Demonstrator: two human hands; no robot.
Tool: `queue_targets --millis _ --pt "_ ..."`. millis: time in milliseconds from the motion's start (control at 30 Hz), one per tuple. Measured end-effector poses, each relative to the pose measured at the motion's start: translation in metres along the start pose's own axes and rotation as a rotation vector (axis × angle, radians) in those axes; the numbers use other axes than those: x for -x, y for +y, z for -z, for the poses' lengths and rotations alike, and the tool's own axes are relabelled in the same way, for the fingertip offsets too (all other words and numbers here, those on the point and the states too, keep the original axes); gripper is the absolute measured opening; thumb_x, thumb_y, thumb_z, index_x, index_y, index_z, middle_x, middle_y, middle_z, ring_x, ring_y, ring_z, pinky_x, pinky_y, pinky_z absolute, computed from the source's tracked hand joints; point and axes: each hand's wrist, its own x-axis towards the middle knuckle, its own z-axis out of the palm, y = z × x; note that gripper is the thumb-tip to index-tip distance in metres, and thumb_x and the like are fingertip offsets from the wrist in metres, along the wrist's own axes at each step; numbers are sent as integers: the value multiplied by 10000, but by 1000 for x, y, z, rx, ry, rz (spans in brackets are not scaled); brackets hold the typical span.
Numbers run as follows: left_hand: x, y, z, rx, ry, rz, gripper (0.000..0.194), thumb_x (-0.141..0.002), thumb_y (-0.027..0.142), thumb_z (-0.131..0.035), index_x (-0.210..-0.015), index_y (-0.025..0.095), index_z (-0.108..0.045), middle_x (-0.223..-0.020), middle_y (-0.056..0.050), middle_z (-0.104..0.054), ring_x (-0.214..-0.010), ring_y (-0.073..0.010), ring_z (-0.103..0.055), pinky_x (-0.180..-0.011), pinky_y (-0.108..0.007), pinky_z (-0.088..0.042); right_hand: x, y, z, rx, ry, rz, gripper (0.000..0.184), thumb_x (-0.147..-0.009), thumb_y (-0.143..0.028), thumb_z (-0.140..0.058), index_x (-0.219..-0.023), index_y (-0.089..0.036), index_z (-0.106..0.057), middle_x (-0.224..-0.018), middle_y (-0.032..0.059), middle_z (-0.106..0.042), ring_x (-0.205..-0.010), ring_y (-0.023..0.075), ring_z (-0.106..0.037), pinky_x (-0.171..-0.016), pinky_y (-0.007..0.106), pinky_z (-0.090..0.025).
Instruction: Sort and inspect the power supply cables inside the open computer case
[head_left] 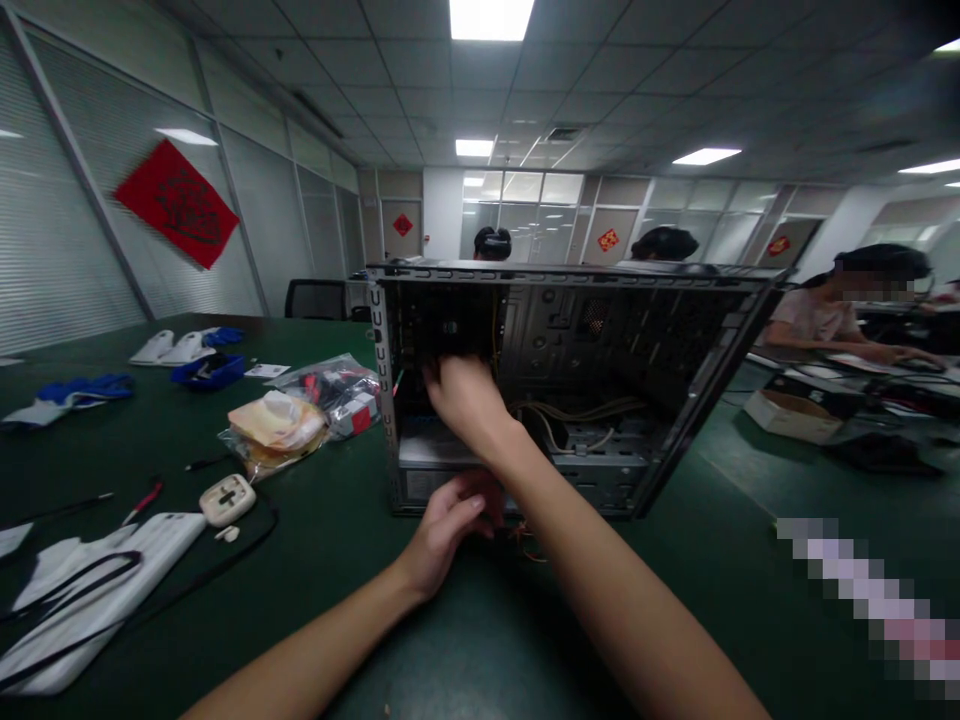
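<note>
An open computer case [577, 272] stands on the green table with its inside facing me. My right hand [466, 400] reaches into its left part, below a dark round part with a small light label that looks like a CPU fan [450, 327]. Its fingertips are lost in the dark interior, so what they touch is hidden. At the bottom front edge of the case is my left hand [454, 520], with its fingers curled and partly behind my right forearm. Light cables [592, 410] lie inside the case. Thin orange wires [529, 540] stick out under the front edge.
Left of the case lie clear plastic bags [274, 425], an earbud case [227, 498], a white power strip-like object [112, 600] with black cables, and blue-white gloves [86, 390]. An open box [795, 415] stands at right, near a seated person [832, 310]. Others sit behind the case.
</note>
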Motion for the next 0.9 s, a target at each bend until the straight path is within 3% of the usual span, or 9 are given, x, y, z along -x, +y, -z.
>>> queue_targets --millis 100,233,333,433,533,633,733,833,900 --pt "0 9 2 91 -63 8 413 -807 298 -641 -1184 128 -647 -1040 -133 -666 -932 -242 -603 -719 -303 -460 23 18 11 -35 95 97 320 -1005 -319 -426 -963 -132 -682 -901 146 -726 -839 241 -701 -752 292 -491" --pt "-2 22 4 211 -122 -8 464 -825 239 -579 -1277 139 -608 -1220 -154 -621 -1052 -253 -562 -784 -323 -457 76 65 18 -100 315 350 228 -982 -233 -462 -921 -138 -660 -850 102 -706 -796 199 -664 -752 281 -471" --pt "-4 33 3 267 -144 -15 494 -851 236 -527 -1336 151 -560 -1389 -156 -533 -1194 -286 -505 -857 -360 -450 127 104 6 -183 386 506 184 -971 -200 -487 -891 -141 -643 -753 66 -678 -652 152 -615 -653 258 -443" --pt "-7 44 0 325 -94 -24 492 -874 246 -476 -1355 156 -532 -1481 -132 -456 -1310 -300 -426 -921 -382 -434 168 129 -21 -223 324 569 148 -947 -144 -495 -869 -140 -622 -615 12 -605 -506 117 -522 -539 252 -366" --pt "-11 52 -4 388 -15 -14 481 -873 240 -463 -1343 158 -527 -1466 -122 -476 -1331 -289 -417 -945 -383 -431 186 134 -46 -205 190 626 190 -950 -144 -461 -839 -144 -616 -580 4 -590 -476 116 -499 -520 270 -320" --pt "-13 57 -6 433 30 4 442 -872 241 -468 -1301 174 -552 -1432 -108 -506 -1290 -275 -462 -931 -377 -443 185 125 -59 -190 120 676 253 -959 -169 -418 -796 -153 -611 -569 8 -588 -474 118 -492 -524 280 -296" --pt "-13 58 -4 417 -2 15 383 -876 264 -498 -1238 194 -602 -1340 -94 -572 -1092 -235 -576 -858 -347 -464 181 117 -62 -207 70 708 292 -964 -192 -394 -754 -164 -596 -548 4 -576 -462 114 -478 -517 279 -271" --pt "-10 55 1 288 -72 11 351 -900 391 -533 -1172 204 -649 -1116 -89 -657 -816 -180 -589 -747 -309 -459 182 115 -62 -232 21 713 285 -965 -209 -396 -767 -168 -597 -557 3 -581 -469 112 -481 -520 272 -264" --pt "-6 48 4 100 -94 -47 358 -912 460 -535 -1044 173 -705 -1009 -91 -658 -768 -168 -560 -722 -292 -443 184 117 -61 -268 14 702 274 -961 -203 -398 -782 -169 -602 -562 1 -579 -471 112 -479 -521 271 -271"
